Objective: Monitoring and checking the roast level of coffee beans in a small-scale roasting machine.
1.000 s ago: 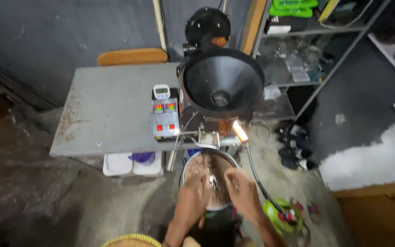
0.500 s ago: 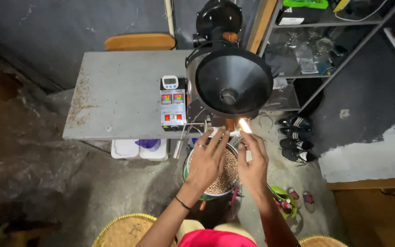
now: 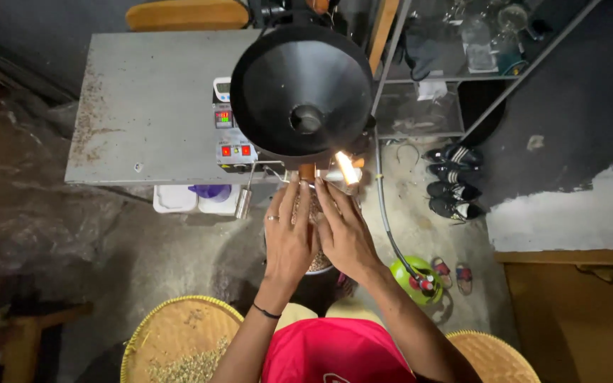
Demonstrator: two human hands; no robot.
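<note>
My left hand point(image 3: 290, 234) and my right hand point(image 3: 344, 230) lie flat side by side, fingers stretched out, over a round metal tray of brown beans point(image 3: 318, 262) under the machine. The tray is mostly hidden by my hands. Above them hangs a large black funnel hopper point(image 3: 305, 92) of a roasting machine, with a small bright flame or lamp point(image 3: 347, 169) at its front. A control box with red displays point(image 3: 232, 135) sits on the grey table point(image 3: 150, 99) left of the funnel. Neither hand grips anything.
Two woven yellow baskets stand near me, one at lower left point(image 3: 179, 340) with grain in it, one at lower right point(image 3: 494, 354). A hose runs to a green gas canister point(image 3: 416, 273). Shoes point(image 3: 452, 181) lie under metal shelving point(image 3: 455, 57) at right. White tubs point(image 3: 196, 200) sit beneath the table.
The view has moved closer and my hands have risen from the bean tray toward the machine's front, fingers now spread flat together.
</note>
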